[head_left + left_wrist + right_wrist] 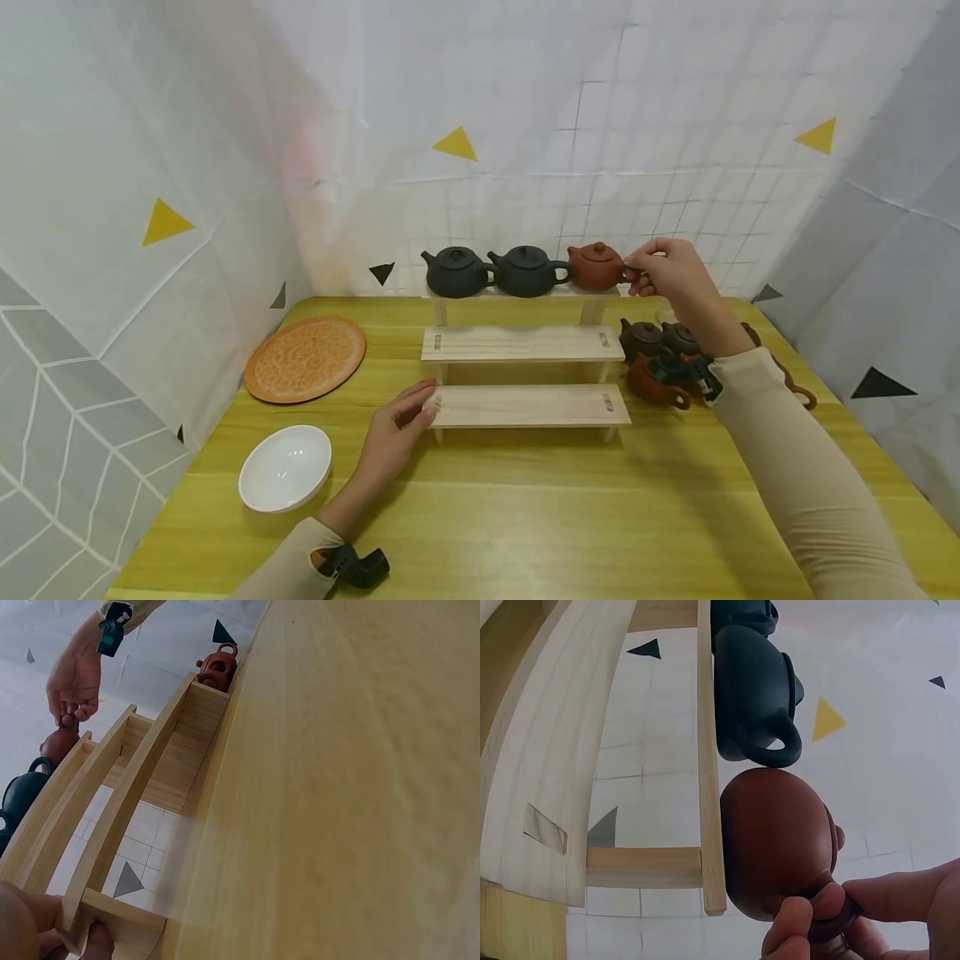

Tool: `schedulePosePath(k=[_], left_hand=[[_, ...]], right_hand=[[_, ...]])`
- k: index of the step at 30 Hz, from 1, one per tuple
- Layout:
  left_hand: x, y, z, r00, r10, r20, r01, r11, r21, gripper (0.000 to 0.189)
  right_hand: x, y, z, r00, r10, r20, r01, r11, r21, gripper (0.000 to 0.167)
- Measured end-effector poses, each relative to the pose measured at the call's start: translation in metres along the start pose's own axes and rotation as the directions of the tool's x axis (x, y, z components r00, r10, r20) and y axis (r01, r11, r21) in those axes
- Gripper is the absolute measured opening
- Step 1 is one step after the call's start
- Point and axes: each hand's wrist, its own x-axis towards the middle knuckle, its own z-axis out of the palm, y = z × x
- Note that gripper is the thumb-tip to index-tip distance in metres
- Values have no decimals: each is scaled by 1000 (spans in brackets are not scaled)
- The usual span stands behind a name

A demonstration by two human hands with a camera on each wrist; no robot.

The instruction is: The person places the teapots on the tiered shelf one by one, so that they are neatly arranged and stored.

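One red teapot [776, 840], handle [840, 920] between right fingers [791, 919].

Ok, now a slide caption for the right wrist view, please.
The right hand grips the handle of a red teapot, in line with two dark teapots on the shelf.

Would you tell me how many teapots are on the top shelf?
3: the left black teapot, the middle black teapot, and the red teapot at right, gripped by the right hand.

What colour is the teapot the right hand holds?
The teapot is reddish-brown, clearest in the right wrist view.
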Motion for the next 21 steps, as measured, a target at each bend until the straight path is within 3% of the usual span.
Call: schedulePosePath(k=[21], left_hand=[[1,-1,-1,1000,11,3,-11,1000,2,36]], right_hand=[[5,7,-1,999,0,52,0,1000,-6,33]])
